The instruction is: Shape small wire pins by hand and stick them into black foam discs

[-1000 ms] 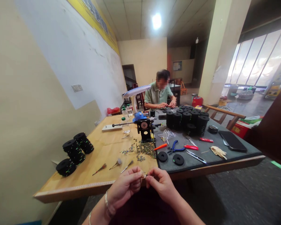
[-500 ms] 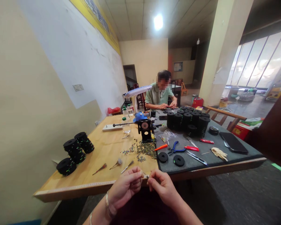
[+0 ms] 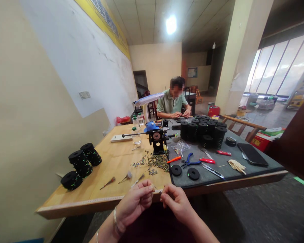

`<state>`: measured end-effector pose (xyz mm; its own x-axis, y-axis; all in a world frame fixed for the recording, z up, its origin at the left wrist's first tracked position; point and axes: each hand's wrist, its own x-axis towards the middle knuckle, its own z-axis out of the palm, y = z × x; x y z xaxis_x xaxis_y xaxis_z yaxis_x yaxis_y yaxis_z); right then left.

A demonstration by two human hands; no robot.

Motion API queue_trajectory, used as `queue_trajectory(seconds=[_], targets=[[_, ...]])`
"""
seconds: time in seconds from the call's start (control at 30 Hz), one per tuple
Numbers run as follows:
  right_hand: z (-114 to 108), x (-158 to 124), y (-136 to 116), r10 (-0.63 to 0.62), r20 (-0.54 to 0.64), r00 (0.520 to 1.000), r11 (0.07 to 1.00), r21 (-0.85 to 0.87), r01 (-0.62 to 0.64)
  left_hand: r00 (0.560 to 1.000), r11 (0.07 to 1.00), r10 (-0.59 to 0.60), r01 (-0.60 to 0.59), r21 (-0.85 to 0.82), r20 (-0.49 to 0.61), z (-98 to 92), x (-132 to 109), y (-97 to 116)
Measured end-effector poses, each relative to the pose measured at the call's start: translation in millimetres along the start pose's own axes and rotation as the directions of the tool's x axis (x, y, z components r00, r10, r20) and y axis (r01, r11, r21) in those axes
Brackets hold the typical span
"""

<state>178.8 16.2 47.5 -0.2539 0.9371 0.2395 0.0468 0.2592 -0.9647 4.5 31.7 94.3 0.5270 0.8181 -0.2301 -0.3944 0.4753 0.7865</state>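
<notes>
My left hand (image 3: pixel 135 202) and my right hand (image 3: pixel 176 200) are held close together just below the front edge of the wooden table (image 3: pixel 111 162). Both pinch with thumb and fingers at a tiny piece (image 3: pixel 159 191) between them, too small to name. A silver bangle sits on my left wrist. On the table just beyond my hands lie three thin small tools (image 3: pixel 126 177) and a heap of small beads or metal bits (image 3: pixel 155 161).
A black hand-crank device (image 3: pixel 157 138) stands mid-table. Black spools sit at left (image 3: pixel 81 162) and stacked at right (image 3: pixel 205 130) on a grey mat (image 3: pixel 218 162) with pliers, scissors, two black discs and a phone. Another person (image 3: pixel 173 101) works at the far end.
My hands have drawn slightly apart and shifted a little; the tiny piece stays pinched between them. The view has barely moved.
</notes>
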Motion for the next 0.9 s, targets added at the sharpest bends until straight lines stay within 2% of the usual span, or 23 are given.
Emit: queue_trajectory(seconds=[0.57, 0.73, 0.9], targets=[[-2, 1, 8, 0.007, 0.006, 1.0, 1.0, 0.015, -0.007, 1.0, 1.0, -0.005, 0.005, 0.006, 0.007, 0.7, 1, 1], [-3, 3, 3, -0.008, -0.018, 1.0, 0.995, -0.103, 0.006, 0.999, 0.996, -0.036, 0.035, 0.087, 0.02, 0.9, -1, 1], [-4, 5, -7, -0.097, -0.081, 0.992, 0.972, -0.22, 0.077, 0.999, 0.987, -0.045, 0.048, 0.151, -0.019, 0.0, 1, -2]])
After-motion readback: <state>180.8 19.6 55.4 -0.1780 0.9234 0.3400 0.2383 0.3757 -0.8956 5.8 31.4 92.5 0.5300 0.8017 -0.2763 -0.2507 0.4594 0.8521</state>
